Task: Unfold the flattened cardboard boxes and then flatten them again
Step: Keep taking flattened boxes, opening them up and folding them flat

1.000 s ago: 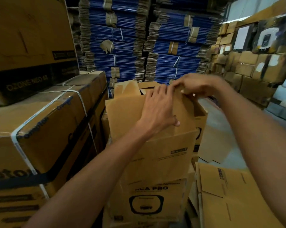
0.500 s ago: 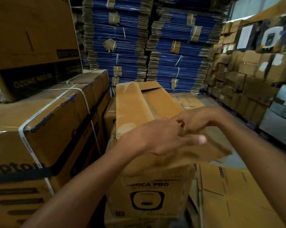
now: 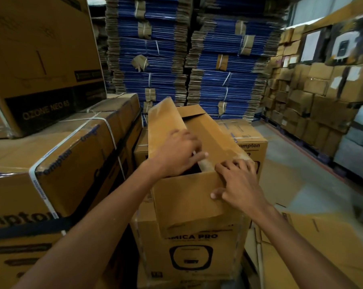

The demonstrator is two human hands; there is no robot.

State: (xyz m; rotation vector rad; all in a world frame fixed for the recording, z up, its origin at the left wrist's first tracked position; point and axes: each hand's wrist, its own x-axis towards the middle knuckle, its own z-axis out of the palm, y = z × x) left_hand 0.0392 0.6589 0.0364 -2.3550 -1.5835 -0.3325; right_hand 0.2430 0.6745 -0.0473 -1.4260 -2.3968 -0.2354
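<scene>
Working the plain brown cardboard box (image 3: pixel 197 205) on top of the printed brown "MICA PRO" carton (image 3: pixel 189 253). We use that carton as a bench, so the box sits where both hands reach it. The box is unfolded, not flat, lying long-ways away from us with its flapped side up.

Left hand (image 3: pixel 176 155) lies on the edge of the long left flap (image 3: pixel 163 119), fingers fairly straight, tips over the dark gap (image 3: pixel 194 170) into the box. It presses, no grip.

Right hand (image 3: pixel 241 182) is spread over the near right corner, fingers on the top flap, thumb on the near hanging panel. It bears down and clamps nothing, as far as we can see.

The hands are apart, one either side of the gap. Our read: right pins the corner so the box doesn't skid while left steers the flap. We can't tell if we're closing it up or starting the collapse.

Tan flat cardboard sheets (image 3: pixel 312 247) lie lower right, likely the pile for finished ones.
</scene>
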